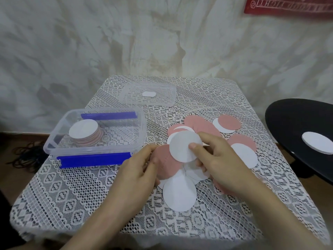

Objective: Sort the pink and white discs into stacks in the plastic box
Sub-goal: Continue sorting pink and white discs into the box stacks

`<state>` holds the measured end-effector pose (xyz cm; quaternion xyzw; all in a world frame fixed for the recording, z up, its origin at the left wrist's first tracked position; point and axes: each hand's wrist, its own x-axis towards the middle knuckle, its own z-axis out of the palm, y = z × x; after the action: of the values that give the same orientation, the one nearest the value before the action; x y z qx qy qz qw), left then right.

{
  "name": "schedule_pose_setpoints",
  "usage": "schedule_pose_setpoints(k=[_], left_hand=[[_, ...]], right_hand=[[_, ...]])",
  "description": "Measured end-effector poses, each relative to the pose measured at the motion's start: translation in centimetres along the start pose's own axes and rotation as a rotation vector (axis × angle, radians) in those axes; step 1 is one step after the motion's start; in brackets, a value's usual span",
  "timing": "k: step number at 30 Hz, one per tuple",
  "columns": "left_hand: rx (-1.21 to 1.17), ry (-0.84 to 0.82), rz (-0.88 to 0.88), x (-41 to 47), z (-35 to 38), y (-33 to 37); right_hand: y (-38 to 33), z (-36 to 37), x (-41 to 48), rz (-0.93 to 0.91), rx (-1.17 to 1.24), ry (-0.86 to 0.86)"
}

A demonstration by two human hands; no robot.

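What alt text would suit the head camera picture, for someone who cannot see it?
A person's right hand pinches a white disc and the left hand holds a pink disc above loose discs on a lace-covered table. At left, a clear plastic box holds one stack, white on top; its lid lies farther back.

Likely a home room: a small desk (72,195) under a lace cloth, a mottled wall (72,51) with a red hanging (288,5), and loose cables (27,156) on the floor (7,141).

We see our left hand (137,170) and right hand (216,159) bare, forearms (266,204) uncovered to the frame's lower edge, right thumbnail (192,146) short and plain.
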<state>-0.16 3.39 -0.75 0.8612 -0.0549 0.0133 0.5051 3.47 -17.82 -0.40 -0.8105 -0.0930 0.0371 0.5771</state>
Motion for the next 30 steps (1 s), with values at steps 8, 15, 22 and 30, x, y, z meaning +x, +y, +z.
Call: schedule_pose_setpoints(k=[8,15,22,30], left_hand=[[-0.022,-0.031,0.080,-0.2,0.3,0.2],[0.164,-0.003,0.158,-0.5,-0.7,-0.3],[0.279,0.020,0.181,-1.4,-2.3,-1.4],[0.388,0.031,0.263,-2.7,-4.6,-2.7]], right_hand=[[-0.1,1.4,-0.9,-0.048,-0.122,-0.080],[-0.8,1.9,-1.4,-0.143,-0.407,-0.095],[-1.4,3.9,-1.6,-0.218,-0.560,-0.121],[-1.7,6.2,-2.5,-0.295,-0.436,-0.139]])
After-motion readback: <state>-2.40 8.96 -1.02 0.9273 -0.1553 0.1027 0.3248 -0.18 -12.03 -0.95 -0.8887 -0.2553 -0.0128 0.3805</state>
